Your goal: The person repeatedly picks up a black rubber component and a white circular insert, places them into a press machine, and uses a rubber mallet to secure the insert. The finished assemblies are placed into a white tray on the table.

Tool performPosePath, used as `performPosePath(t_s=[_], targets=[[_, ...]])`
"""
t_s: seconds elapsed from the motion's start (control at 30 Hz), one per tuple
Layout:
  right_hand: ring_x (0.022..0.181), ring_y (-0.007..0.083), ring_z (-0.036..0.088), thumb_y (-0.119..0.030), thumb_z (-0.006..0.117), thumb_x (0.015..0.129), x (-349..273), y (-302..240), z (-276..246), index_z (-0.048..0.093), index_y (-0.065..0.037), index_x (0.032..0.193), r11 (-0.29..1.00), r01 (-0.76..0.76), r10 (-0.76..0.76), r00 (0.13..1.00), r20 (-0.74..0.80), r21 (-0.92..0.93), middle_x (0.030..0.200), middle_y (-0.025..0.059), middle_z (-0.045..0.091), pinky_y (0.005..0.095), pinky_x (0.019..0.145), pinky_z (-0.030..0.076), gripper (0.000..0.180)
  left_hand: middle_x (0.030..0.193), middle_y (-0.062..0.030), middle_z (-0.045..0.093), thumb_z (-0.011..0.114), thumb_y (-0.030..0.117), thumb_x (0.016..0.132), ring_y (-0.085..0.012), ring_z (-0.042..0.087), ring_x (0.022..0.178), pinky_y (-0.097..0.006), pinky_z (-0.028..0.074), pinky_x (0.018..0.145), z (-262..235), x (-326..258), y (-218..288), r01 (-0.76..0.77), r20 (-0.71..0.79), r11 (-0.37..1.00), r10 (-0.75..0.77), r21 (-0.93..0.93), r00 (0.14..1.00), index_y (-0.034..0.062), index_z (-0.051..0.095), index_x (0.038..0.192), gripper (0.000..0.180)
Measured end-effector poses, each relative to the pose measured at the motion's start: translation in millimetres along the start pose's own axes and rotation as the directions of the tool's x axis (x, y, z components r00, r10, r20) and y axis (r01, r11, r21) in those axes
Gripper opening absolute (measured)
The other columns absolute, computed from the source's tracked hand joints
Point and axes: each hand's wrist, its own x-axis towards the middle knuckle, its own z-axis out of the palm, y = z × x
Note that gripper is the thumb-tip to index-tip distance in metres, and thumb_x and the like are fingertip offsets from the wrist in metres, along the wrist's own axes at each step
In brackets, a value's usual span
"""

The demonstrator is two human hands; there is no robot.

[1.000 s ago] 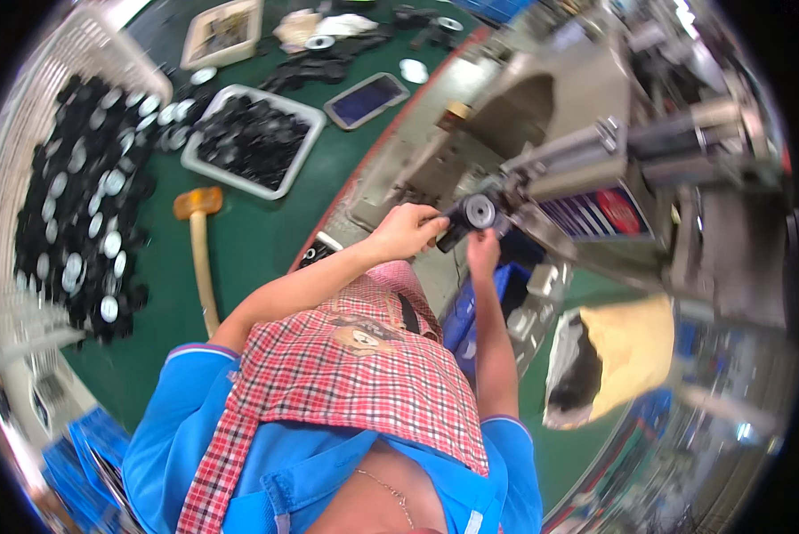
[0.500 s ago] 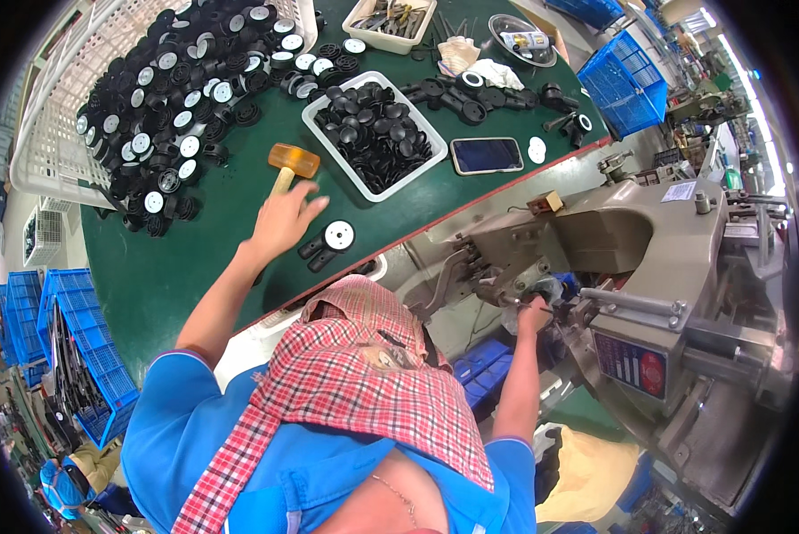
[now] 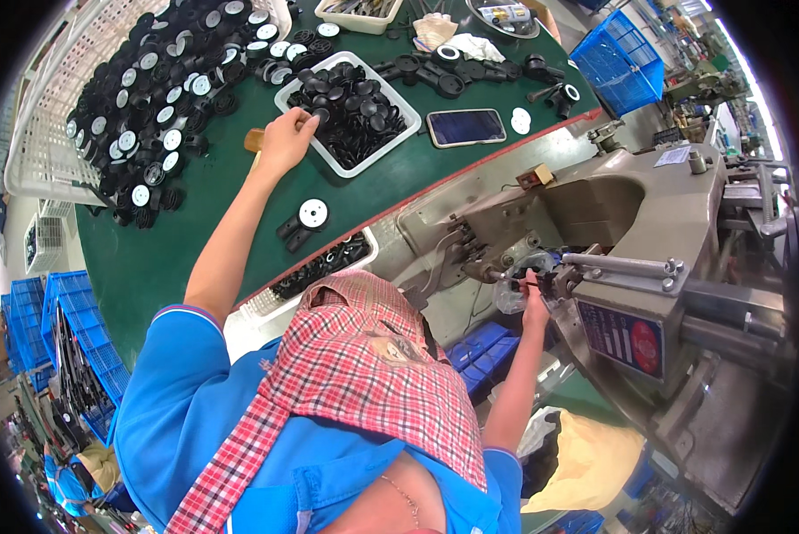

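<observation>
At the near-left rim of a white tray [image 3: 391,142] full of round black plastic caps [image 3: 364,107], my left hand [image 3: 286,142] pinches a black cap [image 3: 322,116] between thumb and fingertips. Partly behind that hand lies a mallet [image 3: 254,140] with an amber head. A black two-pronged part with a white disc [image 3: 312,214] rests on the green table nearer to me. Over at the right, my right hand [image 3: 534,304] is closed at the grey-beige machine [image 3: 657,209]. Its fingertips grip something small and dark next to clear plastic; I cannot make out what it is.
Black wheels with white discs [image 3: 164,116] heap out of a white basket [image 3: 39,151] at left. A phone [image 3: 466,128] lies right of the tray, with black parts [image 3: 439,76] behind. Another tray of black parts [image 3: 324,267] sits below the table's red-trimmed edge.
My left hand has moved up and right from beside the mallet to the tray of caps, its fingers now pinched. My right hand stays at the machine. The whole view has shifted slightly.
</observation>
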Motion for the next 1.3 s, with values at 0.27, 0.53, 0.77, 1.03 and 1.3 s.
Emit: performPosePath(t_s=[0.27,0.53,0.77,1.03,1.3], targets=[[0.074,0.006,0.059,-0.021,0.073,0.094,-104.8,-128.4,43.7,0.068,-0.013,0.096,0.971,-0.16,0.099,0.946,0.309,0.178,0.083,-0.0032,0.064,0.0222,0.07,0.044,0.01,0.072,-0.0035,0.065,0.066,0.019,0.096,-0.0072,0.056,0.057,-0.022,0.045,0.052,-16.9,-115.9,-12.4,0.476,0.515,0.797,-0.25,-0.371,0.82,-0.0015,0.064,0.098,0.02],[0.061,0.0089,0.058,-0.023,0.074,0.093,-113.2,-116.2,67.2,0.068,-0.004,0.09,0.981,0.042,-0.049,0.998,0.032,0.191,0.073,0.0027,0.067,0.0235,0.057,0.044,0.02,0.069,-0.0042,0.064,0.069,0.021,0.094,-0.0071,0.053,0.053,-0.023,0.04,0.048,-1.9,-135.7,-11.5,0.546,0.346,0.76,-0.436,-0.352,0.831,-0.0031,0.065,0.091,0.024],[0.068,0.0101,0.066,-0.012,0.07,0.094,-123.6,-93.0,77.1,0.071,0.004,0.107,0.845,0.466,-0.475,0.88,0.032,-0.262,0.078,0.0069,0.072,0.0248,0.065,0.052,0.02,0.069,-0.0036,0.064,0.07,0.023,0.093,-0.0064,0.053,0.056,-0.022,0.041,0.05,10.9,-152.1,4.7,0.513,0.17,0.689,-0.504,-0.513,0.847,-0.0013,0.065,0.088,0.025],[0.066,0.0167,0.067,-0.025,0.074,0.088,-163.4,-100.6,84.0,0.067,0.0,0.122,0.667,0.384,-0.108,0.898,0.427,-0.638,0.075,0.0112,0.071,0.0316,0.064,0.052,0.042,0.067,-0.0046,0.066,0.077,0.026,0.087,-0.0085,0.057,0.057,-0.025,0.043,0.05,7.1,-153.4,-2.3,0.412,0.031,0.877,-0.418,-0.246,0.908,-0.0011,0.068,0.083,0.029],[0.121,0.0386,0.053,-0.013,0.08,0.075,-148.3,-130.8,317.6,0.051,-0.004,0.138,0.567,0.806,-0.552,0.216,0.806,0.172,0.127,0.0196,0.06,0.0451,0.103,0.043,0.07,0.059,-0.0014,0.057,0.075,0.03,0.089,-0.0075,0.049,0.053,-0.027,0.035,0.048,5.4,-140.9,-3.5,0.519,0.234,0.792,-0.465,-0.322,0.854,0.0004,0.064,0.072,0.036]])
